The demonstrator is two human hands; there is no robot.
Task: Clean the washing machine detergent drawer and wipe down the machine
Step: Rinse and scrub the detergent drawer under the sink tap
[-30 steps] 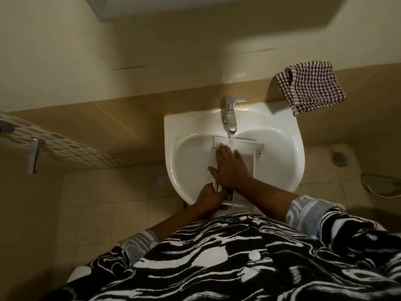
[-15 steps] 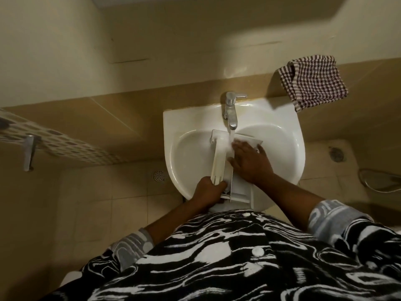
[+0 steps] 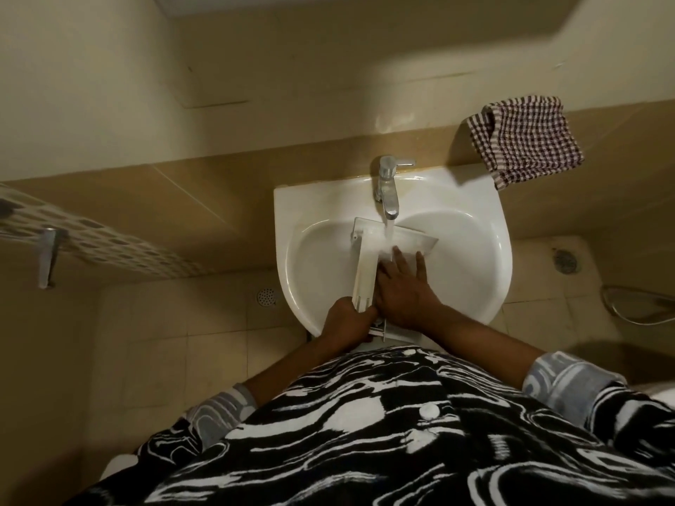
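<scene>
detergent drawer laid in sink, under running tap | left hand clenched on drawer's near end | right hand pressed flat, fingers spread, inside drawer

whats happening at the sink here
A person is rinsing a white detergent drawer in the sink. The left hand grips the drawer's near end at the basin's front edge, and the right hand lies flat inside it, rubbing. Water runs from the faucet onto the drawer's far end. A checkered cloth sits unused on the ledge behind the sink.
</scene>
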